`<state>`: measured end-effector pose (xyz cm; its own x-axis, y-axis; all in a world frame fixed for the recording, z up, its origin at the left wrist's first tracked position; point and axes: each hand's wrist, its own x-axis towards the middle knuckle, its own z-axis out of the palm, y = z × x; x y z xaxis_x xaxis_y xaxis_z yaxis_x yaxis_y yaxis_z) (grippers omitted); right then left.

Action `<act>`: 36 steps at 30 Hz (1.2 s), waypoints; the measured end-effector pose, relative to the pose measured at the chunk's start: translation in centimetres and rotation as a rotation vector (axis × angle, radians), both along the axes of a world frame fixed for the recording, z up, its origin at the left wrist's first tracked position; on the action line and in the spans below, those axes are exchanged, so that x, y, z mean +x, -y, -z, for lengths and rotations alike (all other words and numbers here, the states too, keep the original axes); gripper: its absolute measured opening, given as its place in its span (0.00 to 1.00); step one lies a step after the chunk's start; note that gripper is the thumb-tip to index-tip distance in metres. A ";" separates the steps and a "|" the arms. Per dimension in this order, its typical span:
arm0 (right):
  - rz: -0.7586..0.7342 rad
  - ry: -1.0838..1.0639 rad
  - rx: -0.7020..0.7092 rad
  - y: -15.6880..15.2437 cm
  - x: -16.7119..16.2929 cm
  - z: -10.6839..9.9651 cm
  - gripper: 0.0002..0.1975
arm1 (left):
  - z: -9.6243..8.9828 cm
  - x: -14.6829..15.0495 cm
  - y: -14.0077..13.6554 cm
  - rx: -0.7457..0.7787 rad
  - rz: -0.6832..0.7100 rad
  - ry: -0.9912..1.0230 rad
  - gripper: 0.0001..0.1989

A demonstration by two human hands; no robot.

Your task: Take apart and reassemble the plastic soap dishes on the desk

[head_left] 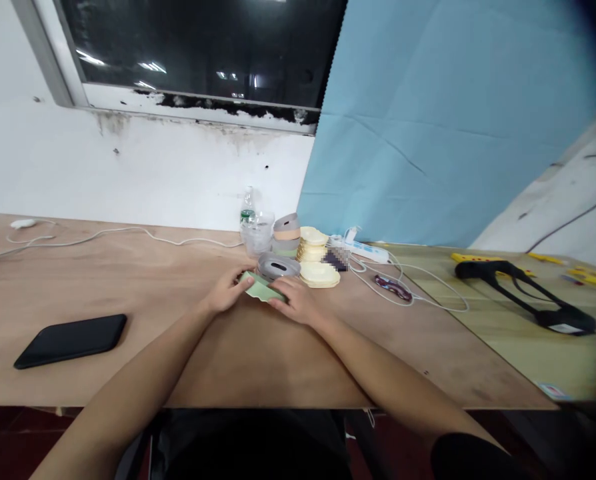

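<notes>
My left hand (228, 291) and my right hand (295, 301) hold a light green piece with a wavy edge (262, 288) between them, low over the wooden table. The left fingers are closed on its left end and the right fingers on its right end. Just behind it lies a grey oval lid with a dark slot (278, 267). To the right of that lid is a cream wavy-edged tray (321, 275), with a stack of similar cream pieces (311, 247) behind. Grey-lidded containers (287, 233) are stacked behind the oval lid.
Clear plastic cups (259, 235) and a bottle (248, 208) stand by the wall. A black case (72, 340) lies at left. A power strip (367, 252), white cables and a dark red object (393, 288) are at right. A black strap-like frame (528, 293) rests on the adjoining table.
</notes>
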<state>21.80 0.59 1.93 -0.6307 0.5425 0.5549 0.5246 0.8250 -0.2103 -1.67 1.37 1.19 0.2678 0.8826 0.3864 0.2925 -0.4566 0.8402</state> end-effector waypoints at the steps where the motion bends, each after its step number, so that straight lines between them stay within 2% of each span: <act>1: -0.003 0.034 0.007 0.0 -0.1 0.1 0.17 | 0.1 0.1 0.1 0.003 0.015 -0.011 0.28; 4: 0.007 0.058 0.026 -0.1 -0.6 0.1 0.19 | 0.1 0.0 0.5 0.006 0.038 -0.090 0.36; 7: 0.011 -0.034 -0.001 -0.1 -1.0 0.1 0.19 | 0.0 -0.1 0.9 0.005 0.022 -0.167 0.44; 11: 0.036 -0.213 -0.102 -0.2 -0.8 0.3 0.19 | -0.3 0.0 1.2 0.028 0.041 -0.203 0.43; 16: 0.079 -0.370 -0.211 -0.9 0.0 0.5 0.17 | -0.6 -0.3 1.3 0.130 0.070 -0.283 0.45; 18: 0.063 -0.359 -0.212 -1.0 0.3 0.7 0.16 | -0.6 -0.5 1.3 0.153 0.085 -0.307 0.43; 21: 0.072 -0.355 -0.189 -1.0 0.4 0.7 0.19 | -0.4 -0.8 1.1 0.161 0.103 -0.314 0.42; 26: 0.182 -0.603 -0.213 -1.6 1.8 -0.4 0.18 | -0.6 -0.9 1.1 0.201 0.085 -0.315 0.42; 28: 0.268 -0.775 -0.204 -2.7 3.3 -1.0 0.18 | -1.0 -0.9 1.2 0.188 0.070 -0.346 0.40; 32: 0.611 -1.092 -0.108 -5.5 7.6 -0.9 0.24 | -1.5 -0.8 1.4 0.134 0.090 -0.422 0.32; 34: 0.749 -1.098 -0.141 -6.7 9.7 -0.3 0.28 | -1.4 -0.8 1.3 0.129 0.076 -0.459 0.30; 36: 0.869 -1.017 -0.120 -7.5 11.2 0.5 0.30 | -1.3 -0.9 1.2 0.138 0.052 -0.491 0.29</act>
<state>33.00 8.06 1.46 0.6018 0.6313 0.4892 0.4339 0.2559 -0.8639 -2.58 0.19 2.49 0.4889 0.8130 0.3163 0.6114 -0.5779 0.5405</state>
